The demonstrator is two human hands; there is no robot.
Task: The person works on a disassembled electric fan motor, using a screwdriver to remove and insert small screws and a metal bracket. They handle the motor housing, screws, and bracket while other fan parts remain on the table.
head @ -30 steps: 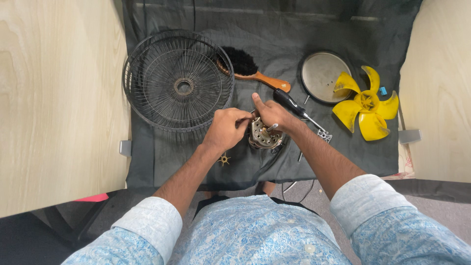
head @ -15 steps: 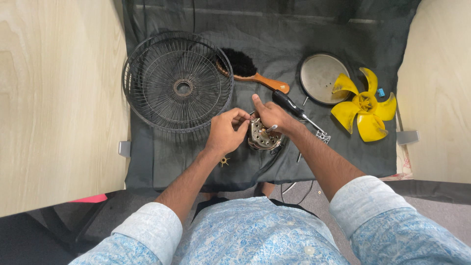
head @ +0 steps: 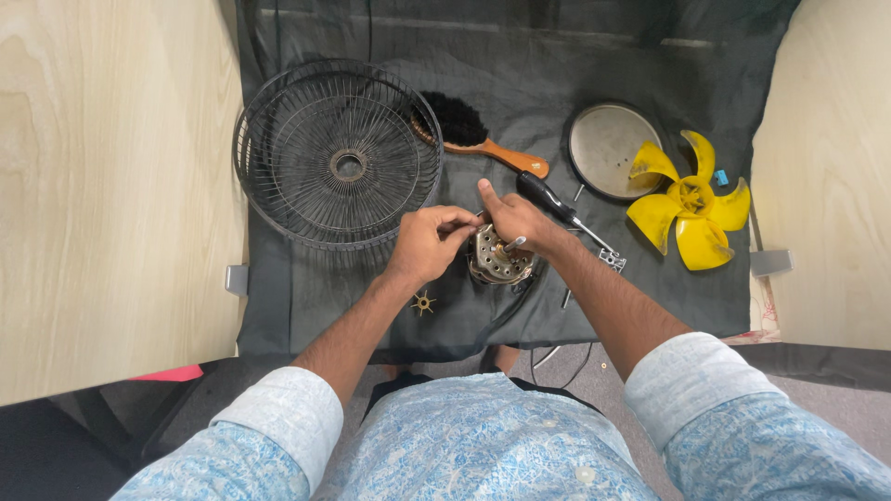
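Both hands meet over the motor (head: 497,258), which sits on the cloth (head: 316,288) just under the fingertips. The left hand (head: 429,243) closes in from the left, the right hand (head: 512,218) from the right. Beyond the left fingers lies the fan guard (head: 336,153). The brush (head: 473,134) lies beyond the right fingers, the screwdriver (head: 561,209) just right of them. Farther right sit the round plate (head: 603,144) and the fan blade (head: 691,209), which overlaps the plate's edge. A small star-shaped part (head: 424,302) lies nearer the person, below the left wrist.
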